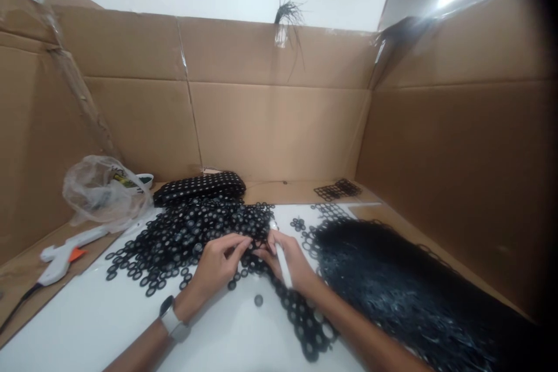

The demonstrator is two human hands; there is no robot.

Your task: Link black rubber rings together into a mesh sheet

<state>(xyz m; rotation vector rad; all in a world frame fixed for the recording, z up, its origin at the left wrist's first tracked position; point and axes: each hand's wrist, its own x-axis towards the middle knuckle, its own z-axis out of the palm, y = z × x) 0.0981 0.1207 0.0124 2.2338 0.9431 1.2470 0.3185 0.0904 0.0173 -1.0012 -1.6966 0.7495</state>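
My left hand [218, 264] rests on the white table, fingers pinched together on small black rings at the near edge of a large pile of black rings [187, 232]. My right hand [285, 261] meets it fingertip to fingertip and holds a white stick [283, 264] along its fingers. A strip of joined rings [305, 319] runs under my right forearm. A grey watch [172, 319] sits on my left wrist.
A white glue gun [65, 253] lies at the left, near a clear plastic bag [102, 189]. A black dotted pouch [200, 186] lies behind the pile. A big black ring mat [401, 285] fills the right. Cardboard walls [279, 122] surround the table [108, 319].
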